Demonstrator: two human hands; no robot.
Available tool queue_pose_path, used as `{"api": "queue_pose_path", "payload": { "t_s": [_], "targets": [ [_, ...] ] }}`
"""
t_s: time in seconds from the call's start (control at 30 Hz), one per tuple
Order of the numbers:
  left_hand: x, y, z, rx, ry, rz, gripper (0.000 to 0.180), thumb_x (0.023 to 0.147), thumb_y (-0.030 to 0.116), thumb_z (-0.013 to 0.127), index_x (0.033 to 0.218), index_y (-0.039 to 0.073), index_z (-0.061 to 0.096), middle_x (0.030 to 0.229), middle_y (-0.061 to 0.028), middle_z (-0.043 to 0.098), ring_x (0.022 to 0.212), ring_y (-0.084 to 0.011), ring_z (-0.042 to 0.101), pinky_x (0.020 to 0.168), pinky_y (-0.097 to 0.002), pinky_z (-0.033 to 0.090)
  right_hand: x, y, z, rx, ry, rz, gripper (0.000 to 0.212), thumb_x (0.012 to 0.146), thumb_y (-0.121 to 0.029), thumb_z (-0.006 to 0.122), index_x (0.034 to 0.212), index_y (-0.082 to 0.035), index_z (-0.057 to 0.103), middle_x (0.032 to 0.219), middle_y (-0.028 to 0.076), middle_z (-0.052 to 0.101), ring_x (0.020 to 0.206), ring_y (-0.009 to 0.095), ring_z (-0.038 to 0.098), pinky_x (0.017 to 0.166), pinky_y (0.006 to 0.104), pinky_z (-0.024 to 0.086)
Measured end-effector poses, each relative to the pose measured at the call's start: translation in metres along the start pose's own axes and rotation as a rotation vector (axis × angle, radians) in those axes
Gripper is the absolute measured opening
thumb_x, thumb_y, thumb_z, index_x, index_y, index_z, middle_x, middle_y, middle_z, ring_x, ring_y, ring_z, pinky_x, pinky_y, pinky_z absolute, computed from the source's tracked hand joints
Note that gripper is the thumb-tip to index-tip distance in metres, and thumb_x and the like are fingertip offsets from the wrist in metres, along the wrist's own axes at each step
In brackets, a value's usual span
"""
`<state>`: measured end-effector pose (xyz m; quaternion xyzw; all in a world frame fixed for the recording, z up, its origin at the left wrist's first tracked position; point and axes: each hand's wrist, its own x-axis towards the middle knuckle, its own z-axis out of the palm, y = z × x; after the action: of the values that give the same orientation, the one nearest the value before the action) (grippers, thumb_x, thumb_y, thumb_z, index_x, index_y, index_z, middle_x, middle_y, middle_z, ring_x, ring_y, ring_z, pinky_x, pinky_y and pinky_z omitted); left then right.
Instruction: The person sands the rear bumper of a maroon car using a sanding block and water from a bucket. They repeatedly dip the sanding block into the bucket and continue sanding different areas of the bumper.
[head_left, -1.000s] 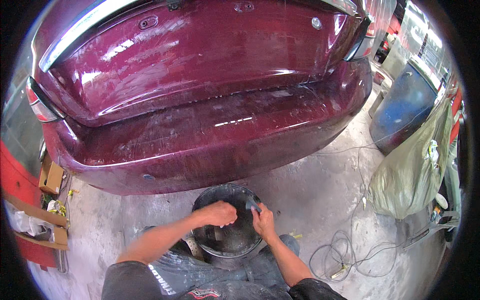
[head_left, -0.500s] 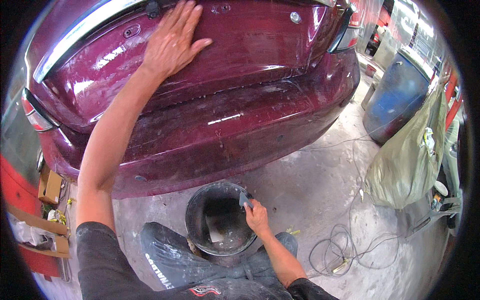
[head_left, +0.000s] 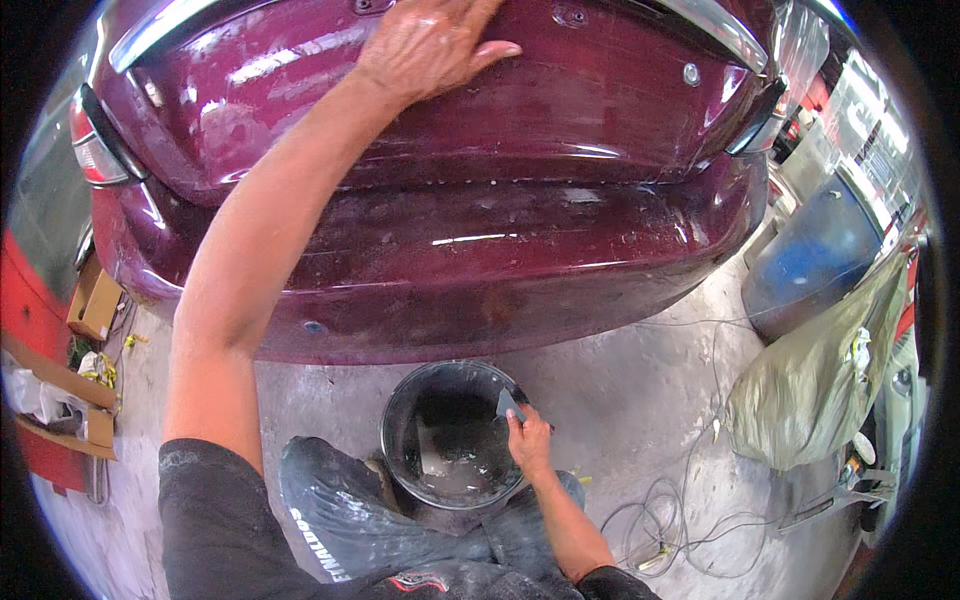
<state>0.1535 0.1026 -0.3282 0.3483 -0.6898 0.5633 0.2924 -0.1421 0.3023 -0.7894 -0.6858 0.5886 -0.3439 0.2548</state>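
Left hand (head_left: 425, 50) has gone from black bucket (head_left: 400, 430) to maroon trunk lid (head_left: 560, 110) (head view) | fingers extended, cannot tell what's underneath | right hand (head_left: 530, 440) grips grey scraper (head_left: 506, 402) by bucket's right rim | probably best: light, even palm pressure

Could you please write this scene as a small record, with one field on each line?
Left hand: spread against the trunk lid, fingertips cut off by the picture edge
Right hand: holding a small grey piece at the bucket's right rim
Bucket: black, below the maroon bumper; pale patch inside, nature unclear
Right side: blue drum, greenish plastic bag
Left side: cardboard boxes
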Motion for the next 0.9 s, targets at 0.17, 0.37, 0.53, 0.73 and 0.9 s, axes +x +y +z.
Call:
{"api": "queue_pose_path", "payload": {
  "t_s": [0.17, 0.37, 0.53, 0.73, 0.9],
  "targets": [
    [-0.031, -0.029, -0.028, 0.085, -0.117, -0.062, 0.076, 0.099, 0.052, 0.057, 0.145, -0.008, 0.047, 0.145, -0.0273, 0.054, 0.139, -0.0415, 0.049, 0.119, -0.051, 0.036, 0.002, -0.005, -0.001, 0.009, -0.018, -0.018, 0.03, 0.098, -0.028, 0.065, 0.105, 0.0, 0.067, 0.097, 0.027, 0.069, 0.091, 0.048, 0.067, 0.077, 0.0537, 0.052],
    [-0.072, -0.067, -0.057, 0.102, -0.169, -0.203, 0.08, 0.099, 0.052, 0.058, 0.149, -0.009, 0.043, 0.152, -0.0302, 0.046, 0.145, -0.0437, 0.04, 0.122, -0.0521, 0.03, 0.003, 0.013, 0.009, 0.011, 0.03, -0.078, 0.035, 0.101, -0.032, 0.064, 0.105, 0.003, 0.067, 0.082, 0.024, 0.067, 0.074, 0.038, 0.068, 0.066, 0.0489, 0.051],
    [-0.128, -0.127, -0.068, 0.297, -0.024, -0.195, 0.064, 0.101, 0.045, 0.061, 0.149, 0.004, 0.051, 0.15, -0.0184, 0.055, 0.14, -0.0359, 0.05, 0.117, -0.0472, 0.039, 0.024, -0.004, -0.021, 0.929, 0.016, 0.311, 0.022, 0.101, -0.02, 0.064, 0.109, 0.001, 0.069, 0.104, 0.014, 0.074, 0.094, 0.029, 0.072, 0.073, 0.0399, 0.062],
    [-0.192, -0.156, -0.095, 0.348, -0.035, -0.286, 0.062, 0.105, 0.041, 0.055, 0.155, 0.008, 0.043, 0.158, -0.0148, 0.046, 0.148, -0.0326, 0.041, 0.121, -0.0471, 0.033, 0.137, -0.155, -0.157, 0.852, 0.219, -0.075, 0.021, 0.101, -0.012, 0.064, 0.118, -0.001, 0.062, 0.111, 0.007, 0.066, 0.093, 0.018, 0.068, 0.074, 0.0363, 0.065],
    [-0.203, -0.142, -0.097, 0.312, -0.001, -0.323, 0.058, 0.106, 0.036, 0.052, 0.157, 0.012, 0.042, 0.162, -0.0106, 0.041, 0.152, -0.0279, 0.036, 0.124, -0.046, 0.026, 0.209, -0.293, -0.192, 0.085, 0.523, -0.808, 0.018, 0.1, -0.01, 0.065, 0.11, 0.003, 0.071, 0.095, 0.007, 0.075, 0.086, 0.013, 0.067, 0.081, 0.0314, 0.052]
  ]
}}
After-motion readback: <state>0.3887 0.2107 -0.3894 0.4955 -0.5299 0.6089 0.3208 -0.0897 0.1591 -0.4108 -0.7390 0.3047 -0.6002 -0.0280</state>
